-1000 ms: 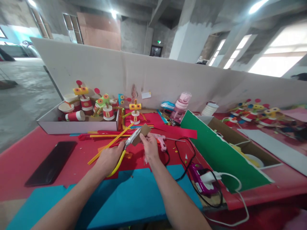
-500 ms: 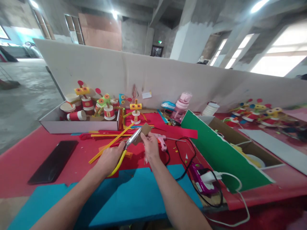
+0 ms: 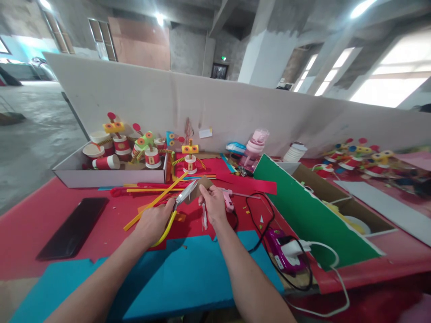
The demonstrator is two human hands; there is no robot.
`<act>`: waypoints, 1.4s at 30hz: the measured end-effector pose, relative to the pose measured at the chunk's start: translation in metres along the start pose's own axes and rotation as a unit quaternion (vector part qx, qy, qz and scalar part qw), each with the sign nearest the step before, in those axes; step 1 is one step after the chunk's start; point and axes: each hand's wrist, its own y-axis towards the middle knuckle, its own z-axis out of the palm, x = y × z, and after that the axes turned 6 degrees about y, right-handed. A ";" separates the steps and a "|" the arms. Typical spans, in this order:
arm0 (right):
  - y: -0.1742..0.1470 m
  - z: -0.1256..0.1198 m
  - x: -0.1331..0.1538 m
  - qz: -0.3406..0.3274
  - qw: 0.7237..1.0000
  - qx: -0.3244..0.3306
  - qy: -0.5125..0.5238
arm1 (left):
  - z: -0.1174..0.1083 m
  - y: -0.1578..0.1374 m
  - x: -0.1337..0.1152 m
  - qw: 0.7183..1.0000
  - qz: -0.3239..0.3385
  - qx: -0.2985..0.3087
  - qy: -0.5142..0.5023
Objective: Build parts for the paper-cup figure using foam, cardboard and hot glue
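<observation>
My left hand [image 3: 155,225] is closed around the yellow handles of a pair of scissors [image 3: 184,194], whose metal blades point up and to the right. Between finger and thumb, my right hand [image 3: 213,204] pinches a small piece of brown cardboard [image 3: 204,182]. The blades lie against the cardboard's left part; how deep they reach into it I cannot tell. Beneath the hands are a red sheet and a blue sheet [image 3: 178,273]. A pink glue gun [image 3: 229,200] rests just right of my right hand. A yellow paper strip [image 3: 151,204] slants behind the scissors.
A white box [image 3: 111,178] with paper-cup figures stands at the back left, beside a single cup figure [image 3: 190,163]. A black phone [image 3: 74,229] lies at left. Rightward are a purple power strip [image 3: 281,251], its cables, a green-sided box [image 3: 303,220] and a pink bottle [image 3: 255,148].
My right hand has shifted slightly right and turned, and the cardboard has tilted with it. The scissors stay against the cardboard. The view has moved a little.
</observation>
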 end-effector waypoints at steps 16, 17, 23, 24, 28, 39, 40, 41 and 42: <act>-0.009 0.012 -0.007 0.035 0.999 0.006 0.009 | -0.003 -0.001 -0.001 1.000 0.012 -0.009 -0.011; -0.009 0.012 -0.006 0.032 0.999 0.007 0.009 | -0.003 -0.001 -0.001 1.000 0.006 -0.007 -0.012; -0.007 0.011 -0.008 0.048 0.998 0.024 0.015 | -0.003 -0.002 0.000 0.999 -0.019 -0.011 -0.028; -0.007 0.011 -0.009 0.051 0.998 0.027 0.018 | -0.003 -0.002 0.001 0.999 -0.019 -0.013 -0.027; -0.007 0.010 -0.010 0.051 0.998 0.029 0.029 | 0.000 0.000 0.002 1.000 -0.009 -0.013 -0.017; -0.006 0.009 -0.012 0.043 0.997 0.038 0.045 | 0.006 0.000 0.003 0.999 0.003 -0.020 -0.029; -0.005 0.008 -0.012 0.043 0.997 0.037 0.044 | 0.005 0.000 0.002 0.999 0.004 -0.021 -0.032; -0.005 0.008 -0.011 0.044 0.997 0.037 0.042 | 0.005 0.000 0.002 0.999 0.005 -0.023 -0.034; -0.006 0.008 -0.011 0.044 0.998 0.038 0.039 | 0.005 0.000 0.002 0.999 0.006 -0.024 -0.035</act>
